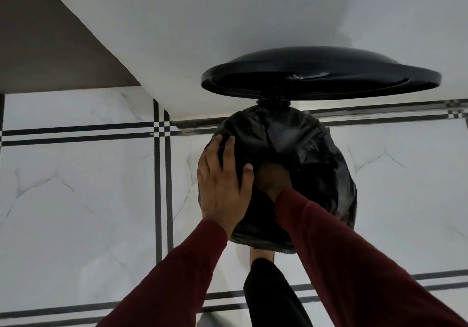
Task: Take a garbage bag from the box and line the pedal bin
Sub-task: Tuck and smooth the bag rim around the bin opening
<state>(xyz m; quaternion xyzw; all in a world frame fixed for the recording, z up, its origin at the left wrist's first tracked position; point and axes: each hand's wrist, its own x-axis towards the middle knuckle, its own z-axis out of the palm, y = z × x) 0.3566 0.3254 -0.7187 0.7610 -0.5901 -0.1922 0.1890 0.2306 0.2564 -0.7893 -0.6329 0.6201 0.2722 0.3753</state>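
A round black pedal bin stands on the floor against the wall, its lid (321, 73) raised. A black garbage bag (311, 146) sits in the bin's mouth, its edge folded down over the rim and outer wall. My left hand (222, 182) lies flat on the bag at the bin's left rim, fingers spread, thumb hooked over the inner edge. My right hand (272, 177) reaches down inside the bag; its fingers are hidden in the dark plastic. My foot (260, 255) is at the bin's front base, where the pedal is hidden.
The white wall (228, 22) rises right behind the bin. White marble floor tiles (76, 187) with black stripe borders spread left and right. A brown surface (38, 35) fills the upper left corner. No box is in view.
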